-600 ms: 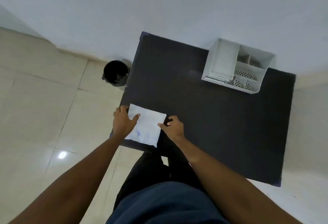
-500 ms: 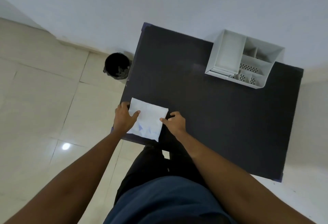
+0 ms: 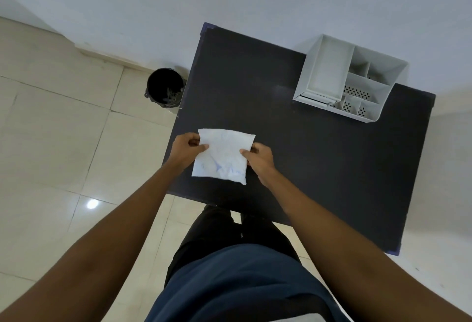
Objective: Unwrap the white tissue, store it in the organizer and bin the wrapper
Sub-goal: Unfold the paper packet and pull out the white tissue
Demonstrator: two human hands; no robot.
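A flat white tissue pack (image 3: 223, 155) with faint blue print is held over the near left part of the black table (image 3: 319, 155). My left hand (image 3: 186, 149) pinches its left edge and my right hand (image 3: 258, 159) pinches its right edge. A white organizer (image 3: 350, 79) with several compartments stands at the table's far right. A black bin (image 3: 164, 88) sits on the floor beside the table's far left corner.
A pale wall runs behind the table. Cream floor tiles (image 3: 63, 130) lie to the left. My legs and dark shirt fill the view below the table's near edge.
Both hands have closed on the pack's side edges and lifted it slightly off the table; before, the left hand lay flat on it.
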